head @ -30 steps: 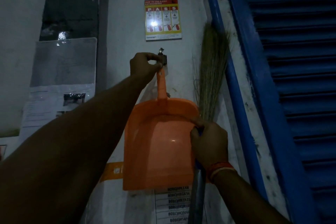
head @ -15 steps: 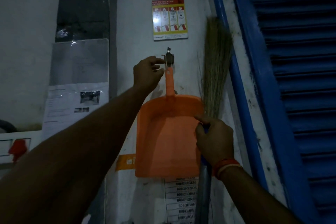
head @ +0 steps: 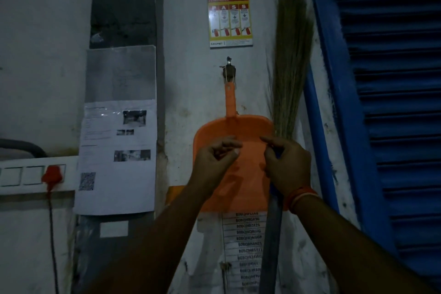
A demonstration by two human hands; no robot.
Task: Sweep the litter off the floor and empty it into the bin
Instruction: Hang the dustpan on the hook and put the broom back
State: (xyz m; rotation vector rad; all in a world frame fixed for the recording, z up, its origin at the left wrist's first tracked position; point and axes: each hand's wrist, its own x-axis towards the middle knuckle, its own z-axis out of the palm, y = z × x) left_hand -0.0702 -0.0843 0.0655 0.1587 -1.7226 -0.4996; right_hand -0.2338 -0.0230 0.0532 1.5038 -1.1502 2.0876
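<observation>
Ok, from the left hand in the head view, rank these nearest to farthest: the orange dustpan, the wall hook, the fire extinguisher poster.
From the left hand:
1. Orange dustpan, right behind and beside it.
2. Wall hook, above, holding the dustpan's handle.
3. Fire extinguisher poster, highest on the wall.

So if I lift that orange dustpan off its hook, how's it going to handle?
The dustpan looks like thin moulded plastic, so probably light and fairly stiff, with some flex in the pan. It hangs from the hook by a string loop on its narrow handle, so it may swing or snag. Its glossy surface could be a bit slippery.
</observation>
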